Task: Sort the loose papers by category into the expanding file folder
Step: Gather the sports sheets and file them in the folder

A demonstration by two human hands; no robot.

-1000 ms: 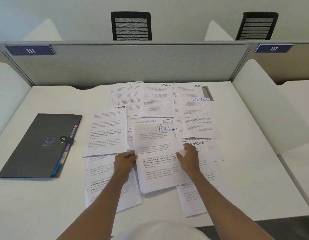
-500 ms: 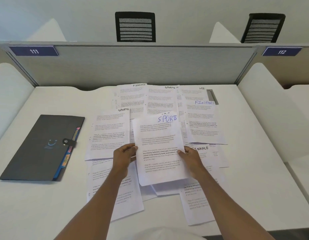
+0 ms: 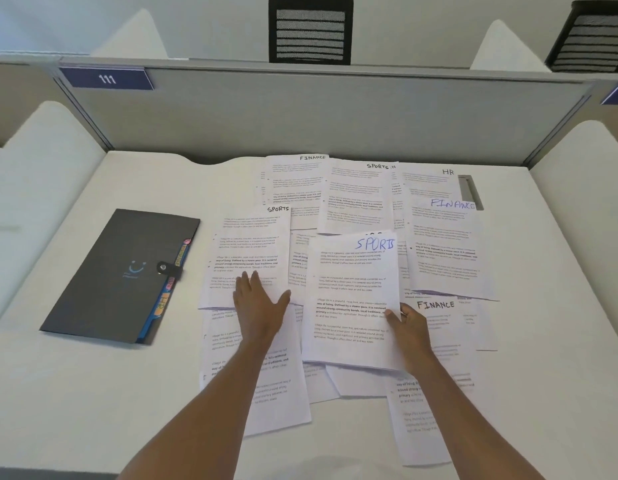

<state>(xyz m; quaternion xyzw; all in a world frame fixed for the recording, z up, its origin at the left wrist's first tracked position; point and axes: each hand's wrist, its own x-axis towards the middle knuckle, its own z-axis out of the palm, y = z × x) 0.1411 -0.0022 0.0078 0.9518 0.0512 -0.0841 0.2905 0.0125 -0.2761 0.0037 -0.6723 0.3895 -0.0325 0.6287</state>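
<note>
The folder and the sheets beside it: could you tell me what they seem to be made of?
The folder looks like matte dark grey plastic or coated card: it lies stiff and flat, with a strap snap closure and coloured tabs at its edge. Which of the two is unclear. The sheets are thin white printer paper, with printed text, handwritten headings and slightly lifted edges where they overlap.

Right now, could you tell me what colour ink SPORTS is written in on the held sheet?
Blue ink, on the held sheet; head view.
</note>
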